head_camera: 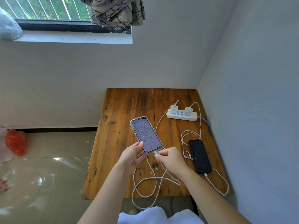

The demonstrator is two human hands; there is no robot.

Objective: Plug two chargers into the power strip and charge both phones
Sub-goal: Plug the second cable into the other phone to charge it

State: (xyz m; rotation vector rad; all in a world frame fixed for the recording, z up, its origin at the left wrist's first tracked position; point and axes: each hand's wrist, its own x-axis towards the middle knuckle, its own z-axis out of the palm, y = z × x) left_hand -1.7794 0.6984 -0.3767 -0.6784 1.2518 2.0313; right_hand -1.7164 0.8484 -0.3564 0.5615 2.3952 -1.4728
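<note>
My left hand (133, 155) holds a phone in a clear case (145, 135) above the wooden table (119, 143); its screen is lit and shows a charging circle. My right hand (171, 159) pinches the white cable plug (155, 153) at the phone's bottom port. A black phone (200, 156) lies flat at the right with a white cable (216, 183) in its lower end. The white power strip (182, 114) at the back right carries two white chargers (174, 108) (188, 110).
White cable loops (145, 191) trail over the table's front edge. Walls close the table in at the back and right. To the left is tiled floor with an orange bag (15, 142). A window and curtain are above.
</note>
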